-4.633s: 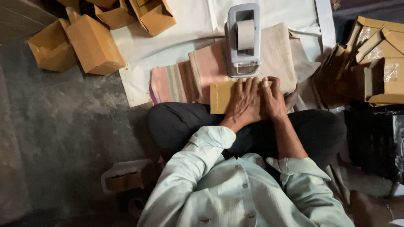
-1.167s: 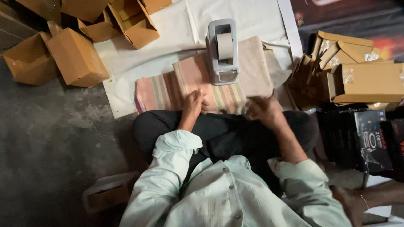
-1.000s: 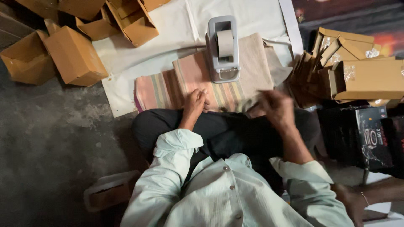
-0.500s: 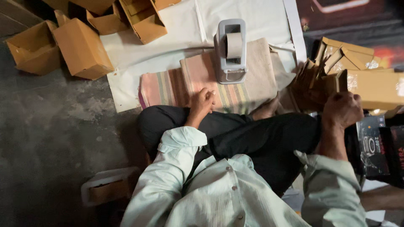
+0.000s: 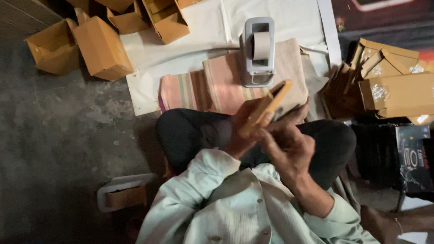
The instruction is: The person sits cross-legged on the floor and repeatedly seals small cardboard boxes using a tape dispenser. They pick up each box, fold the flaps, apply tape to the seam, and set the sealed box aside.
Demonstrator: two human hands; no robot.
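Flat cardboard blank [image 5: 266,106] gripped edge-up by both closed hands, left [image 5: 242,133], right [image 5: 289,147], above lap, before tape dispenser [image 5: 258,52]. Blank not yet folded; finished boxes [image 5: 398,92] stacked at floor's right edge.

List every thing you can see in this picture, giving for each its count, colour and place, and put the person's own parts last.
flat cardboard piece: one, tan, held edge-up over the lap in both hands.
tape dispenser: one, grey with a brown roll, on the striped cloth.
striped cloth: one, pink and beige, folded, ahead of the knees.
white sheet: one, under the cloth.
open boxes: several, brown, upper left.
taped boxes: a pile, brown, right.
second dispenser: one, white, by the left elbow.
floor: grey concrete.
left hand: grips the piece.
right hand: fingers on its near end.
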